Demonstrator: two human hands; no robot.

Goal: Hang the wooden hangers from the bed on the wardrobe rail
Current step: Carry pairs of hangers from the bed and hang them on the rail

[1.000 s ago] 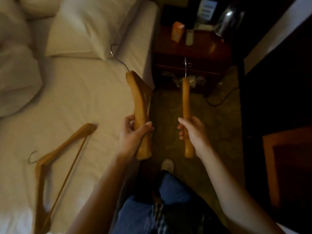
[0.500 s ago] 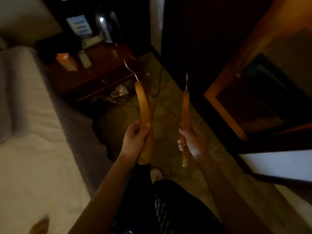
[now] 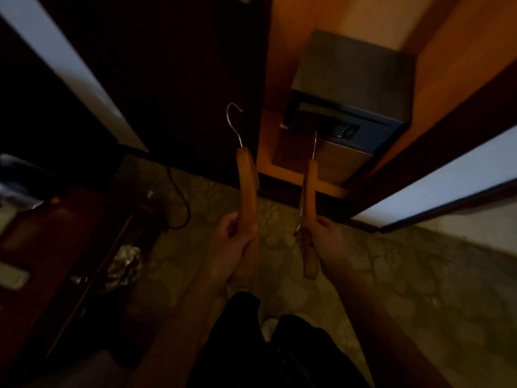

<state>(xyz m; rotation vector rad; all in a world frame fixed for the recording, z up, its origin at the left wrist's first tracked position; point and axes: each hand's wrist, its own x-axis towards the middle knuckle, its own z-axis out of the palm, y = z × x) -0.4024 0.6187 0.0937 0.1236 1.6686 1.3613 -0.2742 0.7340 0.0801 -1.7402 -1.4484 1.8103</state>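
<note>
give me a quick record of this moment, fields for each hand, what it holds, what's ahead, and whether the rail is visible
left hand: gripping left wooden hanger, hook up
right hand: gripping right wooden hanger, hook up
ahead: open wardrobe with a dark safe inside
floor: patterned carpet
rail: not in view
hangers hung: none visible

So the left hand (image 3: 237, 236) has one tan wooden hanger with a metal hook (image 3: 246, 186), the right hand (image 3: 327, 239) has a second wooden hanger (image 3: 310, 197) just beside it. Straight ahead, a dark boxy keypad safe (image 3: 349, 102) sits inside the open orange-wood wardrobe (image 3: 453, 65). Dark wooden nightstand (image 3: 64, 236) off left, patterned carpet (image 3: 405, 275) underfoot.
</note>
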